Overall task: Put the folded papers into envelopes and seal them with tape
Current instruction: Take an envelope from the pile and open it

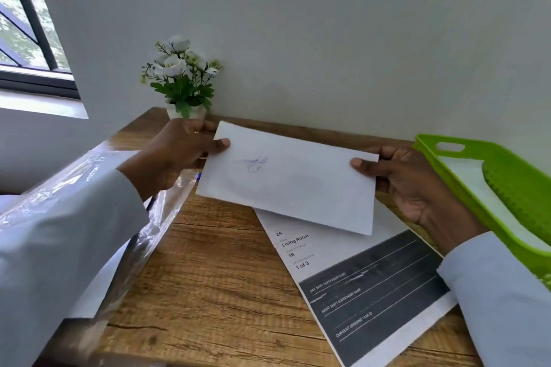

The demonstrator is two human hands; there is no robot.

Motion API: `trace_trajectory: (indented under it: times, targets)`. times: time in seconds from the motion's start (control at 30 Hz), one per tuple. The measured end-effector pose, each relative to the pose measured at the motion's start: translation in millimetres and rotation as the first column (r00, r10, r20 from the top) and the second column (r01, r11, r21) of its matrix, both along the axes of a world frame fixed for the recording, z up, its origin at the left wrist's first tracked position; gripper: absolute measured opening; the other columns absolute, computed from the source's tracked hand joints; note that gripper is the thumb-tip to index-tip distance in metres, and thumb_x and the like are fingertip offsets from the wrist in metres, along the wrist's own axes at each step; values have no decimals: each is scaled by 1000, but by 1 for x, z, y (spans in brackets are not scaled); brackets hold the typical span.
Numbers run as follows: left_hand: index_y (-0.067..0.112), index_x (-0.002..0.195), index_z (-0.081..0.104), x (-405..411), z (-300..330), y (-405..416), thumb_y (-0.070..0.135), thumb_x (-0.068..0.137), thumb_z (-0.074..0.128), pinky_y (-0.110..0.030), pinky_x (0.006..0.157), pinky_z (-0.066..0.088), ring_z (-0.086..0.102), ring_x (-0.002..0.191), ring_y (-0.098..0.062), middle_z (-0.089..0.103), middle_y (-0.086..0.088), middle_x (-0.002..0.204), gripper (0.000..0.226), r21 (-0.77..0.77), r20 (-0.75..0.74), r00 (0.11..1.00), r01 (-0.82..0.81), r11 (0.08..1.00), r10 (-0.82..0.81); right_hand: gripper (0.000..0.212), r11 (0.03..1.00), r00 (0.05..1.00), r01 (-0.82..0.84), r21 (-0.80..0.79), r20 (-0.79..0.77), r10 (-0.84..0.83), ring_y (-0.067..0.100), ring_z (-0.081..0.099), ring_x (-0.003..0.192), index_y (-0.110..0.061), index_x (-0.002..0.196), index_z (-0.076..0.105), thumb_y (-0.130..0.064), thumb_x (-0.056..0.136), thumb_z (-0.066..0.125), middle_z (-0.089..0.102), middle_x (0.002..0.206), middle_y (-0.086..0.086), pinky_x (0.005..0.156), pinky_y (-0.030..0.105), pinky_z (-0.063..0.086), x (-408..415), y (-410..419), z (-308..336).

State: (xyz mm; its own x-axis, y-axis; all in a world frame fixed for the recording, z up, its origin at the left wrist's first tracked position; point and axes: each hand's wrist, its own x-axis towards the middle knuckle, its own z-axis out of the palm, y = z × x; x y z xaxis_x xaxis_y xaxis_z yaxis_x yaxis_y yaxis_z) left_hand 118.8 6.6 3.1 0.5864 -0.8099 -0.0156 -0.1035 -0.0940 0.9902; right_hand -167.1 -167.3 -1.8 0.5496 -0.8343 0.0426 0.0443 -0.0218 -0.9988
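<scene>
A white envelope with a faint blue scribble on its face is held above the wooden table. My left hand pinches its left end, thumb on top and fingers behind. Its right end is pinched by my right hand in the same way. The envelope tilts slightly, with its left end higher. Whether anything is inside it cannot be seen. No tape is in view.
A printed sheet with a dark form block lies on the table under the envelope. A clear plastic bag lies at the left under my sleeve. A green plastic tray holding white paper stands at the right. A small potted flower stands against the wall.
</scene>
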Motion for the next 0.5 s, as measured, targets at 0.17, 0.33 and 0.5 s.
trace_trajectory:
  times: [0.17, 0.33, 0.5]
  targets:
    - [22, 130, 55, -24, 2, -16, 49, 72, 79, -34, 94, 44, 54, 114, -12, 59, 8, 126, 68, 14, 764, 645, -33, 999, 11, 17, 1000, 1000, -15, -5, -19, 15, 18, 75, 76, -7, 88, 72, -3, 73, 78, 79, 86, 6, 60, 24, 58, 11, 3, -8]
    - [25, 95, 75, -53, 12, -39, 56, 77, 71, -40, 83, 55, 66, 88, -10, 73, 10, 96, 36, 208, 785, 552, 191, 959, -280, 24, 999, 999, 1, -38, -35, -2, 22, 74, 83, -6, 96, 70, -5, 74, 80, 76, 95, 12, 62, 26, 57, 26, 11, -13]
    - [12, 83, 76, -44, 8, -43, 33, 81, 76, -39, 68, 54, 67, 76, -23, 74, -5, 81, 21, 162, 678, 657, 302, 939, -329, 38, 995, 992, -84, -58, -103, 78, 28, 72, 85, -6, 93, 72, -20, 60, 85, 78, 94, 14, 78, 42, 54, 36, 17, -13]
